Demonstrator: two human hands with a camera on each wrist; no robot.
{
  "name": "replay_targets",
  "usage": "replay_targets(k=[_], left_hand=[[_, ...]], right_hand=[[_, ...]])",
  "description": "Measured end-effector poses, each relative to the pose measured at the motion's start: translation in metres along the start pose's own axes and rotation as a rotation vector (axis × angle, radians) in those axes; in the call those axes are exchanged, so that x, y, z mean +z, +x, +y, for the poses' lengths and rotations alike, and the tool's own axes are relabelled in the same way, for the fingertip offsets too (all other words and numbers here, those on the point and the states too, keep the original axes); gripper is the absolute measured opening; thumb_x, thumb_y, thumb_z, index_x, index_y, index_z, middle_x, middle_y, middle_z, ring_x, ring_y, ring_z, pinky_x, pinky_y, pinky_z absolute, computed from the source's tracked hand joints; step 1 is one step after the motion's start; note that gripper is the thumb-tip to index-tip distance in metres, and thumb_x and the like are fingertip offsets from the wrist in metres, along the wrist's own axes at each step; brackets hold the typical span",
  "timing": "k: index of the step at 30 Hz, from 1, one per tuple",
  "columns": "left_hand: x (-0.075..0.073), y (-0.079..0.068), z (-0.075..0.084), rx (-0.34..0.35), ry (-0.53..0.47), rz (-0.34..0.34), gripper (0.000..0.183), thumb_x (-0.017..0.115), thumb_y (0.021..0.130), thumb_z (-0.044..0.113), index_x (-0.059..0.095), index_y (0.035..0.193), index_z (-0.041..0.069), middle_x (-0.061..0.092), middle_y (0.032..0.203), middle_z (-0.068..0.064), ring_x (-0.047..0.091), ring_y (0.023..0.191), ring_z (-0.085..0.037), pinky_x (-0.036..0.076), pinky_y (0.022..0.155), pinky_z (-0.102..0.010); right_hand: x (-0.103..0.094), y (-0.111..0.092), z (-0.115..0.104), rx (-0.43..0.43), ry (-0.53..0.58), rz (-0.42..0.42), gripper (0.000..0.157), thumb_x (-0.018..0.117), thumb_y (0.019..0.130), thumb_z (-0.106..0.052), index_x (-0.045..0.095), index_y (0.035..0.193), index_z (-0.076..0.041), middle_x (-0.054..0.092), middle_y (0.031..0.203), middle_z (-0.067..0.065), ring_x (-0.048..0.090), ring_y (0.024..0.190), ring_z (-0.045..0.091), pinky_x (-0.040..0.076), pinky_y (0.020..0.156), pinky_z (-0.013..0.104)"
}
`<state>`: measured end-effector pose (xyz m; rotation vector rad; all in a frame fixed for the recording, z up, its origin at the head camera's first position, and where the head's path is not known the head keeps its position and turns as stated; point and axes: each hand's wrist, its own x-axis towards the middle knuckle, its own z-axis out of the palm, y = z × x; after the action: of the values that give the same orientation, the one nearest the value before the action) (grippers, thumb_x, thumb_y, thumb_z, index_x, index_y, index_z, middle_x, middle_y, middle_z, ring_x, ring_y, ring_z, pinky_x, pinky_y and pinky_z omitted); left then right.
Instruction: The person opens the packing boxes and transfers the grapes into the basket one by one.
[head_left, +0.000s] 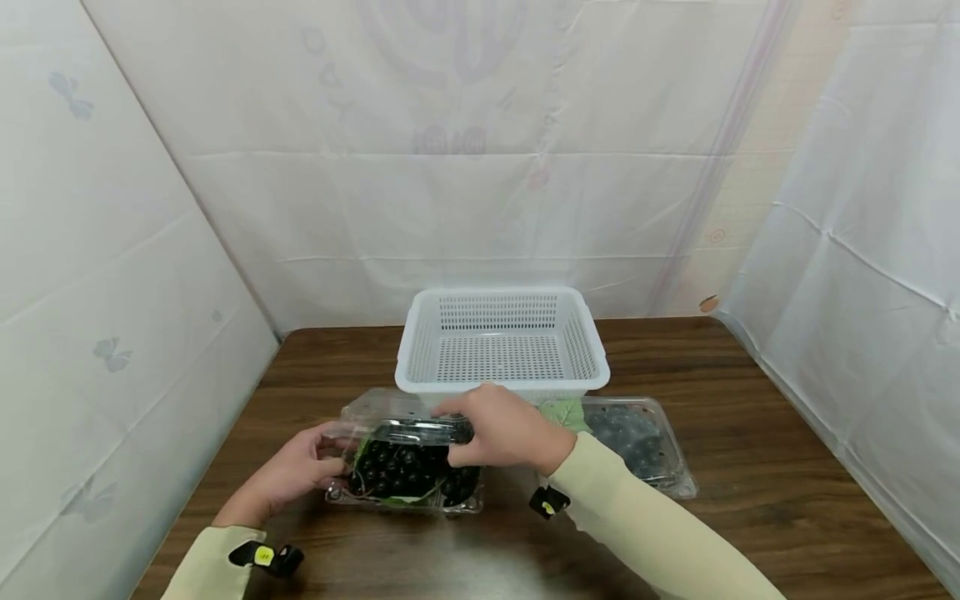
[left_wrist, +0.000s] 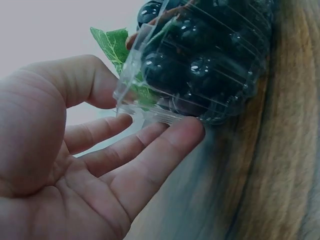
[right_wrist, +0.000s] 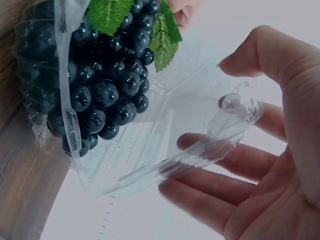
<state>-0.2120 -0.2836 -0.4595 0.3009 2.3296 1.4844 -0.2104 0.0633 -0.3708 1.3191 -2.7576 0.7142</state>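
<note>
Clear plastic box (head_left: 459, 505) of dark grapes (head_left: 397, 469) on a wood-grained worktop (head_left: 757, 433), left of the worktop's midline and well forward of its back edge. The transparent lid (head_left: 378, 406) stands raised at an angle, exposing the glossy fruit; green leaves (right_wrist: 111, 16) show among the grapes.

Left hand (head_left: 303, 465): the grip pinches the box at its left end, thumb on the rim and fingers beneath it (left wrist view). Right hand (head_left: 504, 429): the grip is not clenched; relaxed fingers bear against the outer face of the lid near its free edge, while the thumb stands apart from the plastic on the other side (right wrist view). Both forearms wear pale yellow sleeves (head_left: 637, 517), each with a small black device (head_left: 279, 559) bearing a yellow label at the wrist.

Behind the box, near the middle of the worktop's back edge, a white basket (head_left: 502, 387) with slotted walls and a perforated floor. To the right, towards the worktop's right edge, a second clear box (head_left: 678, 475), lid down over dark grapes, with a green leaf (head_left: 561, 412) at its left end; the right forearm partly hides this box. White sheeting (head_left: 480, 208) rises behind the worktop and along both sides.
</note>
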Motion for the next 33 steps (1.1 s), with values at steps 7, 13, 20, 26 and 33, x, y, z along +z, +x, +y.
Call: replay_targets(k=[7,13,20,26,33], left_hand=[[-0.011,0.001,-0.001,-0.003,0.021,-0.007,0.063,0.056,0.09,-0.004,0.036,0.15,-0.011,0.05,0.141,-0.038,0.068,0.092,-0.022,0.062,0.067,-0.037],[-0.026,0.004,0.001,-0.02,0.069,-0.02,0.057,0.055,0.092,-0.003,0.04,0.147,-0.009,0.051,0.14,-0.037,0.066,0.097,-0.024,0.062,0.069,-0.041],[-0.044,0.01,0.007,-0.056,0.156,-0.041,0.05,0.054,0.092,-0.003,0.045,0.141,-0.008,0.058,0.132,-0.032,0.065,0.097,-0.026,0.06,0.065,-0.043],[-0.055,0.015,0.013,-0.075,0.26,-0.039,0.046,0.054,0.094,-0.004,0.049,0.139,-0.006,0.06,0.129,-0.028,0.062,0.104,-0.028,0.055,0.064,-0.039],[-0.067,0.023,0.016,-0.057,0.33,-0.082,0.042,0.053,0.095,-0.005,0.05,0.137,-0.006,0.063,0.123,-0.027,0.063,0.1,-0.028,0.052,0.062,-0.038]], right_hand=[[-0.001,0.007,0.005,0.013,0.078,0.031,0.048,0.072,0.083,-0.023,0.07,0.131,-0.018,0.057,0.072,-0.009,0.02,0.047,-0.001,0.025,0.048,0.019],[-0.001,0.011,0.004,0.004,0.128,0.067,0.044,0.072,0.086,-0.025,0.072,0.129,-0.018,0.071,0.092,-0.006,0.022,0.046,-0.001,0.027,0.047,0.018],[-0.001,0.017,-0.002,0.06,0.238,0.101,0.04,0.074,0.087,-0.025,0.073,0.126,-0.019,0.078,0.104,-0.004,0.053,0.065,0.002,0.045,0.06,0.016],[0.001,0.021,-0.002,0.119,0.342,0.131,0.036,0.075,0.088,-0.025,0.074,0.124,-0.02,0.079,0.104,-0.003,0.063,0.072,0.001,0.051,0.064,0.017],[0.004,0.024,-0.004,0.176,0.452,0.156,0.035,0.079,0.087,-0.026,0.075,0.121,-0.021,0.079,0.106,0.0,0.073,0.087,0.003,0.059,0.078,0.021]])
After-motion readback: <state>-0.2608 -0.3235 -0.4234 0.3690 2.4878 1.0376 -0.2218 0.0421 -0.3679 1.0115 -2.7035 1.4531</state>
